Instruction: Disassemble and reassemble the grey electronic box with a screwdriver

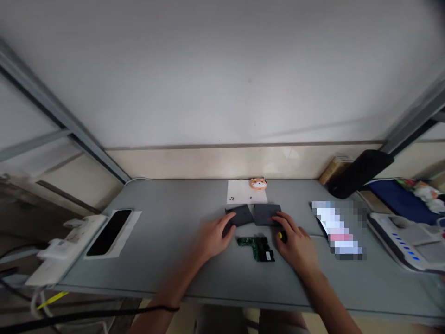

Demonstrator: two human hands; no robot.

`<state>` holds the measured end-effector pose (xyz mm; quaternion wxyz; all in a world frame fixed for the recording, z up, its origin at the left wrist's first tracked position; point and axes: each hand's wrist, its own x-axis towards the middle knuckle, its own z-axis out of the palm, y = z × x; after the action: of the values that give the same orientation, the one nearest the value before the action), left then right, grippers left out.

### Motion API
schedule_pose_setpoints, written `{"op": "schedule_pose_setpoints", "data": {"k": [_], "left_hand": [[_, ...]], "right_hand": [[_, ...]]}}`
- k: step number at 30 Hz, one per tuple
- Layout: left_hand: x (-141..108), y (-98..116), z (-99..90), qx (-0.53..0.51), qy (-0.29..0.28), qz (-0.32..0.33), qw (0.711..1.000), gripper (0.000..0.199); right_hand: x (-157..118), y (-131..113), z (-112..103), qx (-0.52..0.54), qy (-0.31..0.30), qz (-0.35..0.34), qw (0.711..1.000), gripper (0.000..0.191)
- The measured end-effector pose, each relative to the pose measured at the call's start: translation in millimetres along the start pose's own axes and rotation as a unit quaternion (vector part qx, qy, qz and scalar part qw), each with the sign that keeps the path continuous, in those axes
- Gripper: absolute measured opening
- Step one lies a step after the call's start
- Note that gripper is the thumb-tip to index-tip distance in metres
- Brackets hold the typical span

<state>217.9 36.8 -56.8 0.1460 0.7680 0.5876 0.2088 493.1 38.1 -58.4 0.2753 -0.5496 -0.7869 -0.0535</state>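
Note:
My left hand (216, 235) pinches the near left corner of a dark grey casing half (242, 215), which lies slightly turned on the desk. Beside it is a second dark grey casing half (266, 214), and the fingertips of my right hand (295, 241) rest on its right edge. Tucked in that same hand is a screwdriver (282, 236); its yellow and black handle end shows by the thumb, and a thin shaft sticks out to the right. Between my hands, nearer to me, lies a green circuit board (256, 247) with a black part attached.
Behind the casing halves, white paper (238, 188) carries several tiny screws (232, 198) and an orange animal-faced item (258, 183). A phone (109, 232) lies at left near a power strip (69, 248). To the right are a blurred-out screen (337, 230), a black cylinder (361, 173) and a white charging station (406, 243).

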Motion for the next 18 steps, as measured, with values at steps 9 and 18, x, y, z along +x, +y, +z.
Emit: {"op": "schedule_pose_setpoints", "data": {"k": [9, 18], "left_hand": [[51, -21, -23.1, -0.195, 0.048, -0.054, 0.978, 0.047], [55, -24, -10.4, -0.035, 0.029, -0.054, 0.998, 0.024]], "right_hand": [[3, -1, 0, -0.005, 0.004, 0.000, 1.000, 0.043], [1, 2, -1, 0.030, 0.000, 0.032, 0.999, 0.040]]}}
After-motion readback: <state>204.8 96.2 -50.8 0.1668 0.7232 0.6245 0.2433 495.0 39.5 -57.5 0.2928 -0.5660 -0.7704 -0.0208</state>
